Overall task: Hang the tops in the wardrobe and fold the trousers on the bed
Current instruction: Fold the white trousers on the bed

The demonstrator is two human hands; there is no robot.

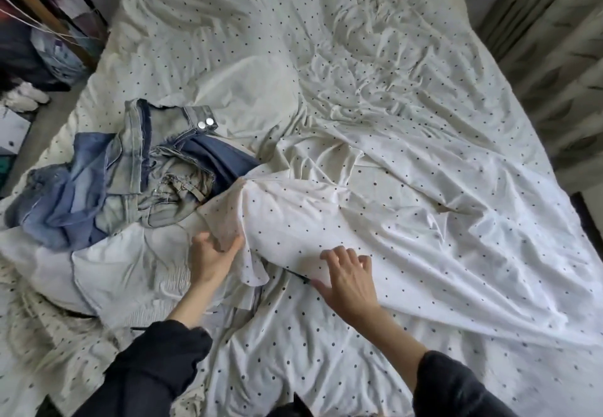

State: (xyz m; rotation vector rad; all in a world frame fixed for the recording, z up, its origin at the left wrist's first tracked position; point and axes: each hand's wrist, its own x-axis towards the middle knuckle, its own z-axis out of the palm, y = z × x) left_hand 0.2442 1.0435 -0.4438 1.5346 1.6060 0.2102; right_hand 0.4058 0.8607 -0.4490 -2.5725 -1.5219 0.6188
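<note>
A heap of denim trousers [130, 175] in faded and darker blue lies crumpled on the left side of the bed. A plain white garment [130, 269] is spread just in front of the heap. My left hand [210, 255] grips a raised fold of white dotted fabric [293, 221] beside the heap. My right hand [347, 281] rests flat on the same dotted fabric, fingers spread, a little to the right. A thin dark item [298, 275] peeks out under that fabric near my right thumb.
The bed sheet [359, 74] is white with small dark dots and wrinkled all over. Clutter, bags and white shoes [27, 97] sit on the floor at the left. Curtains [561, 57] hang along the right side.
</note>
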